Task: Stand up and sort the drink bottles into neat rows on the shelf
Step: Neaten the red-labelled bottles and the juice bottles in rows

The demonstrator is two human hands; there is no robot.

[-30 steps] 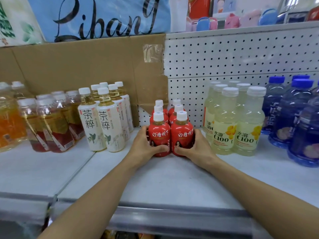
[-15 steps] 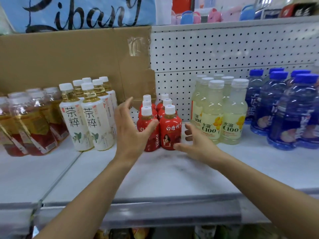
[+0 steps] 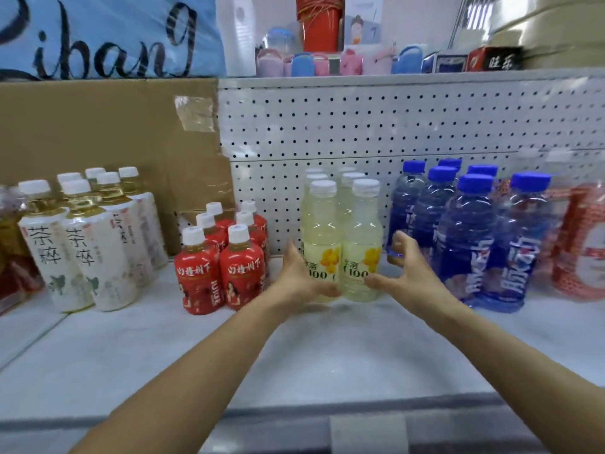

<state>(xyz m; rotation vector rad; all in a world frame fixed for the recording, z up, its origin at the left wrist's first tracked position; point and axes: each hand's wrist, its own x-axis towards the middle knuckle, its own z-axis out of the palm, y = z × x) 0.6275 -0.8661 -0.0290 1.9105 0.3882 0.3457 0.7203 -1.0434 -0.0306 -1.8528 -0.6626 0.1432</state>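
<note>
Hands bracket the lemon bottles (image 3: 340, 244): left hand (image 3: 299, 276) cupped against one, right hand (image 3: 404, 273) spread, gripping nothing. A lopsided shove probably tips the blue bottles (image 3: 465, 237).

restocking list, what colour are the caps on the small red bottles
White caps on the small red bottles, clearest in the head view.

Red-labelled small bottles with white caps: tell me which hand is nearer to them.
Left. The left hand sits just right of the red-labelled small bottles, against the pale yellow lemon drink bottles. The right hand is beyond those, beside the blue-capped bottles.
</note>
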